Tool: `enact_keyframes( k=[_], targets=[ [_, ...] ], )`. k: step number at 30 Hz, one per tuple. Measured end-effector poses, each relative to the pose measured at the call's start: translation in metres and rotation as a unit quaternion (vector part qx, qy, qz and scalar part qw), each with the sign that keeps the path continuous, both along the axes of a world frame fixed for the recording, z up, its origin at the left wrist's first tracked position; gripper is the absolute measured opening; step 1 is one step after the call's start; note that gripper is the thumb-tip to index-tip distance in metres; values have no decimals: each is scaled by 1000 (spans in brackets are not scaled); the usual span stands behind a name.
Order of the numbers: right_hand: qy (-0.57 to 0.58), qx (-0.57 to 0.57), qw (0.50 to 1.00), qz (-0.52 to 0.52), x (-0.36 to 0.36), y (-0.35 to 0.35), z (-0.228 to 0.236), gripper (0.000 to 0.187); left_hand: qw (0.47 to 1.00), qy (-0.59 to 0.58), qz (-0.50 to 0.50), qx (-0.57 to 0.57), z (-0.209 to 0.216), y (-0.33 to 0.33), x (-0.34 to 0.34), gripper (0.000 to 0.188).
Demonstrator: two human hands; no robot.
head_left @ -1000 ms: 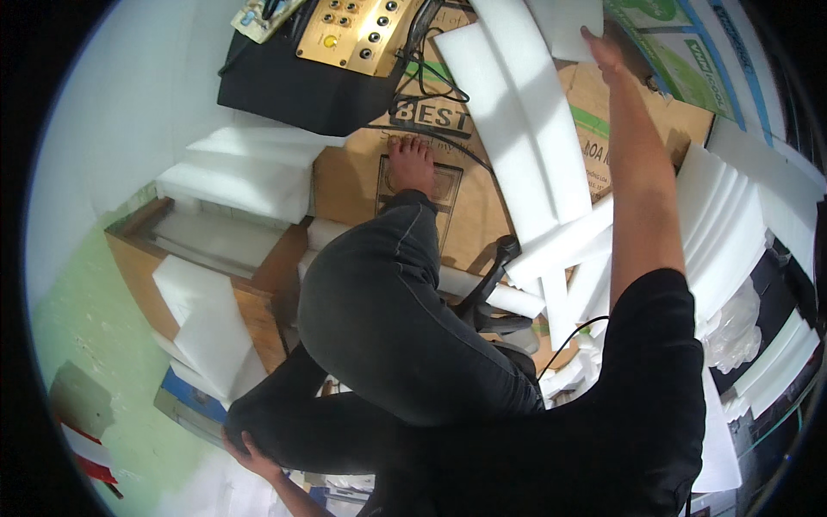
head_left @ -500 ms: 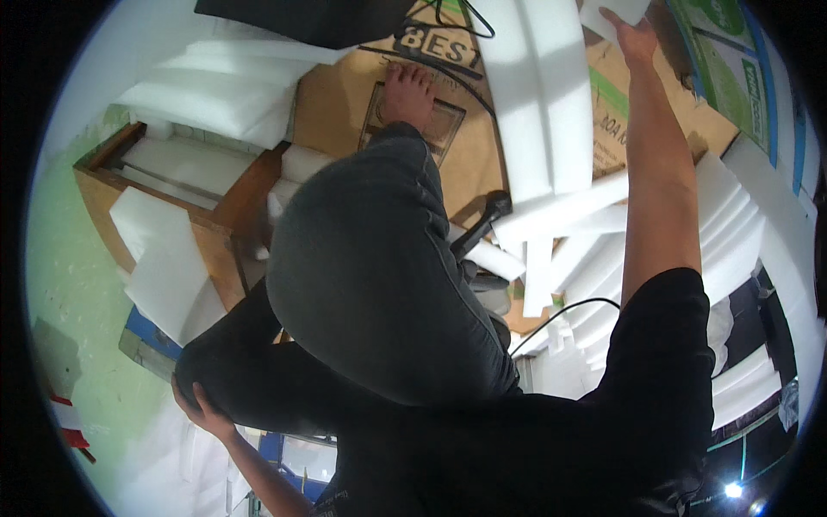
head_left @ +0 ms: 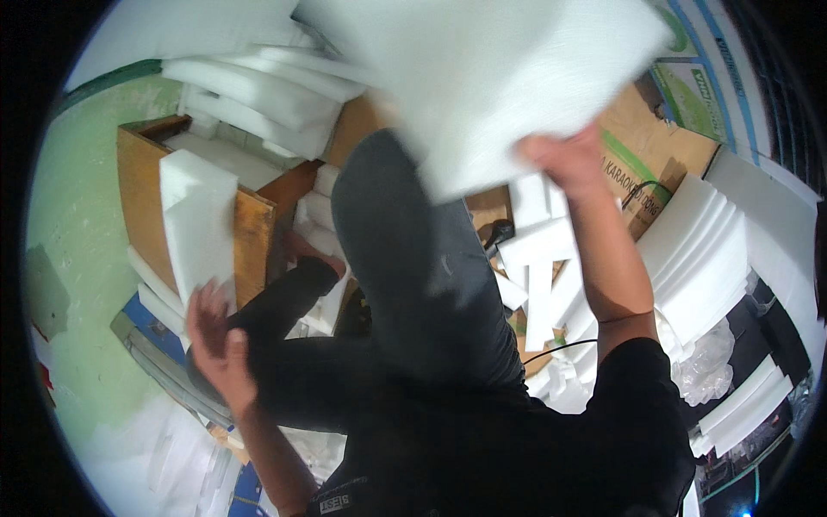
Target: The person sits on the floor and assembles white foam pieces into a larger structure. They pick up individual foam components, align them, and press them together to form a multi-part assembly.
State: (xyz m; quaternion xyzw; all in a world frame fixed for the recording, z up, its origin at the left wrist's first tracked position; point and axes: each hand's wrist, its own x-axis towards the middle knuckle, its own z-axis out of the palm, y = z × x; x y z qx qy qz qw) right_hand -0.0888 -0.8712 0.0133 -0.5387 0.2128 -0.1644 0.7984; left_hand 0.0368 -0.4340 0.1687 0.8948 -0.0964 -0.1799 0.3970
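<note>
A large white foam sheet [head_left: 508, 82], blurred by motion, hangs over my raised knee at the top middle. My right hand [head_left: 570, 164] grips its near right edge, thumb on the face toward me; the other fingers are hidden behind it. My left hand [head_left: 220, 349] is lifted by my left knee, fingers stretched out and a little smeared, holding nothing. Just beyond it a narrow white foam piece [head_left: 196, 215] leans on a wooden box [head_left: 142, 181], which has more foam inside.
Stacked foam sheets [head_left: 267, 90] lie at the far left, and others [head_left: 702, 250] stand on the right. A cardboard box [head_left: 633, 159] lies beyond my right hand. Cut foam strips [head_left: 538, 246] cross each other beside my knee. A thin black cable [head_left: 560, 346] curves near my right elbow.
My right hand has come nearer from the far right, bringing the foam sheet over my knee. My left hand has come off my left knee and risen with its fingers extended.
</note>
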Motion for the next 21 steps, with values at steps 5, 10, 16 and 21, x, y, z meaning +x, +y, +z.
enact_keyframes(
  k=[5,10,16,21],
  targets=[
    [-170,-111,941,270,67,138,99,66,939,84,34,-332,-45,21,-28,106],
    [-126,-142,907,376,85,164,97,67,929,76,213,-292,1,-3,-9,90],
    [-201,-173,885,382,98,188,81,64,918,91,333,-194,-16,30,-20,82],
    [57,-287,939,-183,101,45,-70,19,917,83,320,-224,-39,114,-8,83]
  ],
)
